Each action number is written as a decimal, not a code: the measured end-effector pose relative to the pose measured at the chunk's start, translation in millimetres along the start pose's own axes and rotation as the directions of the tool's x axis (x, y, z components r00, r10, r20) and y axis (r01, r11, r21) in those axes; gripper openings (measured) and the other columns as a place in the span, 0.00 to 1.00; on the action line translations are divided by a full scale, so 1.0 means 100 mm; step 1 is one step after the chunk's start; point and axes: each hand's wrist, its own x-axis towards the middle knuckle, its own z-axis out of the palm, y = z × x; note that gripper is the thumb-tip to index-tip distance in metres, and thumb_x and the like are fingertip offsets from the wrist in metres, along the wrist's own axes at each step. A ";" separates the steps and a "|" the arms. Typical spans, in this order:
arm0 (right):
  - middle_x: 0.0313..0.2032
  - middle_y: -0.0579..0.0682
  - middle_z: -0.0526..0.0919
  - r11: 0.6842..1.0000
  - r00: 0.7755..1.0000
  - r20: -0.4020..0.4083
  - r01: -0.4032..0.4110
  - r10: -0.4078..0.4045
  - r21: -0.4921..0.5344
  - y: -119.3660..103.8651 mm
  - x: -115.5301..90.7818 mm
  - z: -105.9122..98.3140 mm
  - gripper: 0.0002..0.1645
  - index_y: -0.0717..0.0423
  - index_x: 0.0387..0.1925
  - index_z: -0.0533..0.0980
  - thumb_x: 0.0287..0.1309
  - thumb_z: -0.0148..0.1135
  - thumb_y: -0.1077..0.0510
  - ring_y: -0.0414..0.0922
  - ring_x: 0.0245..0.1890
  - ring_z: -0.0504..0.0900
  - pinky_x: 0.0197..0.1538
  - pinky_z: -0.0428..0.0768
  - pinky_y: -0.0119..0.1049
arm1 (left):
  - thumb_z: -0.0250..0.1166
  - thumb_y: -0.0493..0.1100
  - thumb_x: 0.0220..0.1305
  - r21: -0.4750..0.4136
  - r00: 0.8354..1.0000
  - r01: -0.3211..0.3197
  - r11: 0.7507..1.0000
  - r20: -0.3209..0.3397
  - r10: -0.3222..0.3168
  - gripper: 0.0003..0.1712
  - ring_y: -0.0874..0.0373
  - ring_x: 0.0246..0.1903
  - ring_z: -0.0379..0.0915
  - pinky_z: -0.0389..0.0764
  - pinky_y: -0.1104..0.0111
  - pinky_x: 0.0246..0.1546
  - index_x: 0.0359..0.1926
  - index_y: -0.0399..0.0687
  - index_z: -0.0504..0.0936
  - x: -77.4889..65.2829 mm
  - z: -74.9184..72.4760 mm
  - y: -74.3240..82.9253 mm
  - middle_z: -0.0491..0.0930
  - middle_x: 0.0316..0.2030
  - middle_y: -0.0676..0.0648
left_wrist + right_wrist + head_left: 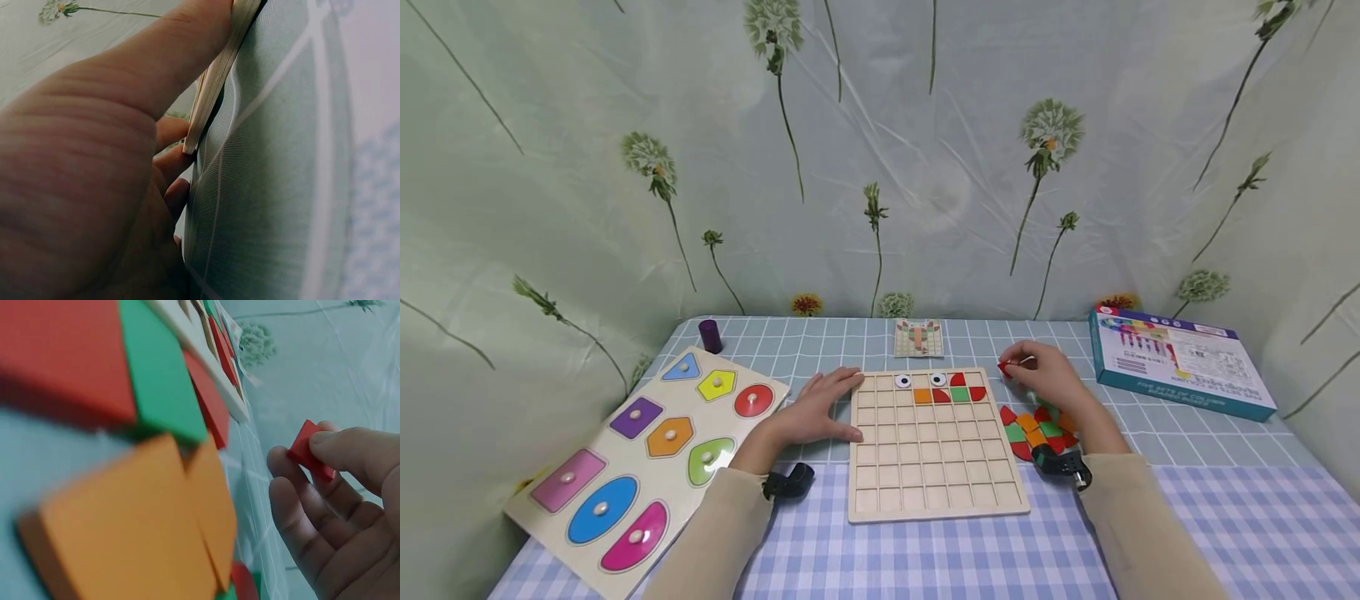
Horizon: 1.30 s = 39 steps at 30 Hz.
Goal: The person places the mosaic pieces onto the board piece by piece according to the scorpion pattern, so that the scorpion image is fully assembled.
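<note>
A wooden grid board lies flat on the table. Two eye tiles, several red quarter-round pieces, an orange square and a green square fill cells near its top. My left hand rests at the board's upper left, fingers spread; in the left wrist view the thumb lies against the board's edge and fingertips touch its corner. Beyond the board's upper right corner, my right hand pinches a small red piece between thumb and fingers. Its exact shape is partly covered by the thumb.
A pile of red, green and orange pieces lies right of the board. A pattern card sits behind it. At left are a knobbed shape puzzle and a purple cylinder; at right, a teal box.
</note>
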 end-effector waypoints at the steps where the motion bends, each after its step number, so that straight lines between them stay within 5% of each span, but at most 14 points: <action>1: 0.46 0.59 0.81 1.000 1.000 0.000 0.005 -0.005 -0.001 -0.02 0.00 0.02 0.12 0.57 0.50 0.78 0.69 0.58 0.59 0.50 0.39 0.79 0.40 0.80 0.32 | 0.76 0.60 0.51 -0.001 1.000 0.000 1.000 -0.001 0.000 0.56 0.45 0.78 0.45 0.37 0.44 0.79 0.77 0.51 0.59 0.00 0.00 0.00 0.55 0.77 0.45; 14: 0.45 0.56 0.84 0.993 0.994 0.007 0.112 -0.112 0.022 -0.27 0.02 0.29 0.13 0.58 0.50 0.80 0.65 0.63 0.60 0.48 0.39 0.79 0.40 0.80 0.34 | 0.76 0.60 0.51 0.007 1.000 -0.007 1.000 -0.002 0.007 0.56 0.45 0.78 0.46 0.39 0.43 0.78 0.76 0.49 0.60 -0.01 0.01 -0.03 0.56 0.77 0.44; 21: 0.43 0.53 0.85 0.990 0.987 0.094 0.129 -0.134 0.052 -0.46 0.02 0.39 0.09 0.55 0.47 0.81 0.65 0.64 0.60 0.46 0.38 0.80 0.40 0.82 0.36 | 0.76 0.60 0.51 0.006 1.000 -0.018 1.000 -0.009 0.018 0.57 0.45 0.78 0.47 0.39 0.43 0.78 0.76 0.48 0.59 0.00 0.02 -0.02 0.56 0.77 0.44; 28: 0.37 0.49 0.87 0.970 0.957 0.156 0.241 -0.244 0.037 -0.63 0.10 0.54 0.06 0.56 0.42 0.82 0.64 0.65 0.61 0.42 0.37 0.81 0.43 0.81 0.37 | 0.76 0.59 0.51 0.009 1.000 -0.011 1.000 -0.013 0.011 0.57 0.45 0.77 0.47 0.39 0.43 0.78 0.76 0.48 0.60 0.00 0.02 -0.02 0.57 0.77 0.44; 39: 0.36 0.49 0.85 0.965 0.932 0.249 0.256 -0.263 0.058 -0.83 0.21 0.82 0.04 0.54 0.39 0.82 0.62 0.65 0.63 0.40 0.33 0.80 0.40 0.80 0.33 | 0.76 0.60 0.51 -0.001 1.000 -0.012 1.000 -0.007 0.012 0.57 0.45 0.78 0.47 0.39 0.42 0.78 0.76 0.48 0.60 0.00 0.01 -0.02 0.56 0.77 0.44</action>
